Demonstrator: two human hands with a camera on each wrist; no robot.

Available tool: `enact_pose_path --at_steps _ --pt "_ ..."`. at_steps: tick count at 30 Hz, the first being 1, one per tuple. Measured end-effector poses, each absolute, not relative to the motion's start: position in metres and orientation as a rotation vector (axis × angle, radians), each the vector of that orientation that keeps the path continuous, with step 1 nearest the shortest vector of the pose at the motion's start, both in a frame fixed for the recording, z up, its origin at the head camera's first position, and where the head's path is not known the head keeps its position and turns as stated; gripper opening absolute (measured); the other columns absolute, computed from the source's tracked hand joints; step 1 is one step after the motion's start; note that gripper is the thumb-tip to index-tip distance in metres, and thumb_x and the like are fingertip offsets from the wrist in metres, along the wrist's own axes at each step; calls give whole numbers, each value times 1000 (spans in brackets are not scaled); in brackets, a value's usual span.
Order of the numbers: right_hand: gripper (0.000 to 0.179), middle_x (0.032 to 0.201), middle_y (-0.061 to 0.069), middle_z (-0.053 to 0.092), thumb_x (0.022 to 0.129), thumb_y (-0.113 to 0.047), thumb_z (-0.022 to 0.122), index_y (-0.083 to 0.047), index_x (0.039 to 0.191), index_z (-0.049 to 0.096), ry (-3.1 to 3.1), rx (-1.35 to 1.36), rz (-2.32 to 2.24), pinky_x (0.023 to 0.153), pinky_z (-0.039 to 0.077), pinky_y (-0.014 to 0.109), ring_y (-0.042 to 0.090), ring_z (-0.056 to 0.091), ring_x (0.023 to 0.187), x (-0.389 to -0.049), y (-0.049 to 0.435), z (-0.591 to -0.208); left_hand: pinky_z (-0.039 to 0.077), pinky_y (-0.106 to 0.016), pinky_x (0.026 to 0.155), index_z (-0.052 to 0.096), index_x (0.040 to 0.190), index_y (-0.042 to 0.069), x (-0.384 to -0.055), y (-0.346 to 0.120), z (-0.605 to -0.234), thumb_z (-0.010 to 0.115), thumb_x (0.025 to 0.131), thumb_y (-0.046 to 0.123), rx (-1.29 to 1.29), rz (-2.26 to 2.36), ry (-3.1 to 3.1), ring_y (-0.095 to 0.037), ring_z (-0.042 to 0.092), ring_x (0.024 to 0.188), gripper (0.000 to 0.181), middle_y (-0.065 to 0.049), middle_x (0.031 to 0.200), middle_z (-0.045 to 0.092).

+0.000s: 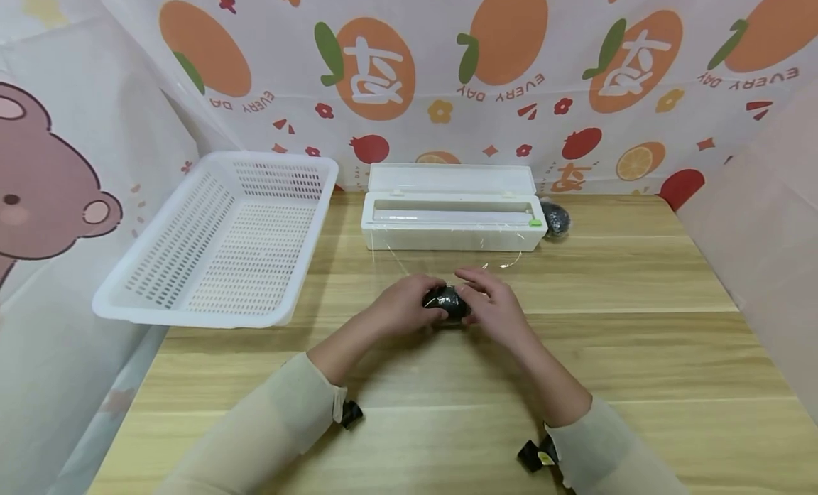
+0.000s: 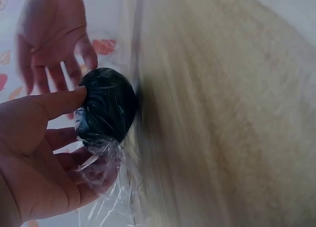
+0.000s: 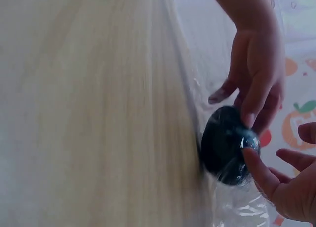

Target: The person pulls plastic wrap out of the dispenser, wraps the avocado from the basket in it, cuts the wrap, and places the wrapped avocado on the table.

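Observation:
A dark, glossy oval object [image 1: 450, 303], avocado-like in shape, sits on the table under clear cling film [image 2: 106, 168]. My left hand [image 1: 405, 303] grips it from the left, thumb on the near side and fingers over the far side. From the right, my right hand [image 1: 495, 307] holds it lightly between thumb and fingers, the index finger lifted off. In the right wrist view, the right thumb [image 3: 259, 172] presses the film onto the dark surface. The film runs back to a white cling film dispenser [image 1: 454, 238], whose lid stands raised. Its underside is hidden.
A second dark, film-wrapped round object [image 1: 555, 219] lies against the dispenser's right end. At the left stands a white perforated basket [image 1: 297, 268]. Printed cloth [image 1: 441, 76] hangs behind the wooden table [image 1: 639, 367]. A green slider [image 1: 535, 223] sits on the dispenser's front edge.

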State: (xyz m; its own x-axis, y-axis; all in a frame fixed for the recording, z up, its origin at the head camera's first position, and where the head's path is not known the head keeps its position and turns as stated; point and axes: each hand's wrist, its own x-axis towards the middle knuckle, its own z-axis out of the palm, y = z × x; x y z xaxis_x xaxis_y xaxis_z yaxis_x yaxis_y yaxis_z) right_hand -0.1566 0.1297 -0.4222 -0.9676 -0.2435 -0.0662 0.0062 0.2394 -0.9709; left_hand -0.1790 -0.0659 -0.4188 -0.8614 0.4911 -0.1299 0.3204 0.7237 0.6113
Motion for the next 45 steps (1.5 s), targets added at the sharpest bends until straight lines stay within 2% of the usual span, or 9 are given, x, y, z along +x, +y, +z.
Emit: enact_pose_path --at_steps 2,7,10,13,18,25,35,41,45 --pt "39 140 12 52 99 -22 59 -2 132 60 2342 -209 -1791 68 60 41 33 57 116 -159 131 -425 48 -41 96 63 127 8 -181 -67 -420 76 86 26 619 876 2621 -22 60 108 46 -8 117 67" --pt "26 119 9 67 94 -20 66 -7 116 72 2539 -291 -1597 94 51 46 27 60 114 -166 135 -435 47 -43 99 61 130 9 -182 -70 -421 76 87 26 593 912 2581 -24 58 115 49 -10 124 65" --pt "25 115 3 69 89 -24 71 -13 112 75 2606 -308 -1487 101 45 46 23 60 115 -169 134 -439 46 -45 101 58 135 8 -179 -71 -419 75 88 28 575 919 2629 -27 57 120 53 -13 131 62" --pt "26 117 2 69 89 -27 72 -15 112 75 2629 -311 -1429 101 47 47 23 60 117 -171 134 -440 47 -47 100 57 136 8 -170 -69 -410 74 89 26 494 1037 2732 -30 55 122 54 -13 135 59" --pt "27 118 4 69 91 -27 70 -15 115 74 2675 -330 -1380 99 48 48 25 60 117 -176 135 -436 51 -46 89 60 130 7 -152 -62 -398 71 89 17 424 1374 2714 -29 58 110 44 -10 128 59" --pt "29 123 8 67 94 -28 66 -15 118 72 2636 -313 -1348 98 48 47 28 60 118 -182 132 -434 44 -46 102 59 131 5 -155 -55 -414 74 86 14 356 1285 2690 -30 51 118 48 -13 122 56" --pt "37 126 12 66 98 -32 61 -14 129 65 2606 -274 -1335 93 53 43 29 65 114 -183 136 -436 44 -45 103 63 128 7 -178 -60 -424 78 85 20 477 1102 2692 -29 55 116 48 -13 122 58" --pt "37 135 17 56 96 -19 62 -6 131 62 2578 -270 -1541 73 60 41 33 64 111 -177 136 -426 44 -45 103 62 131 9 -189 -62 -423 74 89 24 499 1041 2653 -28 55 120 46 -15 127 60" --pt "38 145 18 47 96 -11 61 1 131 60 2431 -300 -1678 72 60 45 36 57 121 -178 133 -427 44 -45 104 61 132 9 -195 -63 -423 71 92 26 517 1013 2625 -28 55 122 45 -14 129 61"
